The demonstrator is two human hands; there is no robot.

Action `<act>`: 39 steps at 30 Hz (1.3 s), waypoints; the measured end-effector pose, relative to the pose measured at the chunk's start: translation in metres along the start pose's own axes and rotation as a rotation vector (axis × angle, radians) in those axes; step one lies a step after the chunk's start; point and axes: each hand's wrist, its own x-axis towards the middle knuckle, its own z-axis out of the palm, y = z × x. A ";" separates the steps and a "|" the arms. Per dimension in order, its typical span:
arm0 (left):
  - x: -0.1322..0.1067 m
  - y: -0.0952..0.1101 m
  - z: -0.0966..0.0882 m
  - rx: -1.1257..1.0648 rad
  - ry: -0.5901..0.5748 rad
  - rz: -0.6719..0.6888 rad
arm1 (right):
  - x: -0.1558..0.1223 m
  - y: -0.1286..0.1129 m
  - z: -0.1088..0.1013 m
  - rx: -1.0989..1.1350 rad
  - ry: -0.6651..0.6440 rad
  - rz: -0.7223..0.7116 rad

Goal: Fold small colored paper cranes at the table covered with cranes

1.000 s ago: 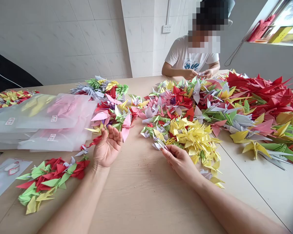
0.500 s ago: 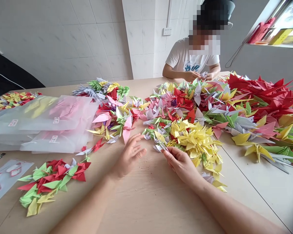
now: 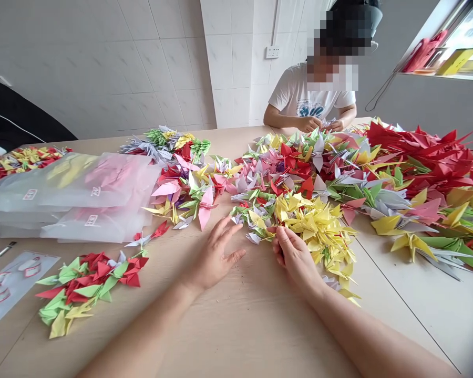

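Observation:
My left hand point(image 3: 216, 255) rests over the bare wood with its fingers spread and holds nothing. A short way to its right, my right hand point(image 3: 295, 254) is closed, thumb pressed against the curled fingers. What it pinches, if anything, is hidden. Its fingertips are beside a heap of yellow folded paper cranes point(image 3: 313, 223). Between the two hands, a few white and green cranes point(image 3: 256, 223) lie just beyond the fingertips. Left of my left hand is a small group of red, green and yellow cranes point(image 3: 98, 281).
Clear plastic bags point(image 3: 114, 197) of cranes are stacked on the left, near a pen point(image 3: 0, 254) and a printed sheet point(image 3: 21, 278). Mixed cranes point(image 3: 260, 168) cross the table, with a large red pile point(image 3: 421, 152) at right. A co-worker point(image 3: 311, 100) sits opposite, handling folded paper.
My right hand has drawn its fingers in, and the pale paper at its fingertips no longer shows in its grasp. My left hand has shifted slightly right, still spread. The view has turned a little.

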 end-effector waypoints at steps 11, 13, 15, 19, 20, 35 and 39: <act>-0.007 0.002 0.009 0.271 -0.224 0.116 | 0.004 0.003 0.000 0.028 0.016 -0.030; -0.007 0.003 0.010 0.278 -0.274 0.129 | 0.004 0.003 0.000 0.027 0.013 -0.032; -0.007 0.003 0.011 0.292 -0.302 0.139 | 0.004 0.003 0.000 0.023 0.009 -0.035; -0.006 0.003 0.013 0.291 -0.326 0.146 | 0.003 0.003 0.001 0.007 -0.005 -0.044; -0.006 0.003 0.014 0.279 -0.329 0.147 | 0.003 0.002 0.002 0.002 -0.009 -0.047; 0.000 -0.003 0.009 -0.383 0.022 -0.150 | 0.001 0.005 0.003 -0.052 -0.078 -0.051; -0.002 -0.001 0.008 -0.463 0.027 -0.184 | 0.001 0.004 0.004 -0.068 -0.109 -0.030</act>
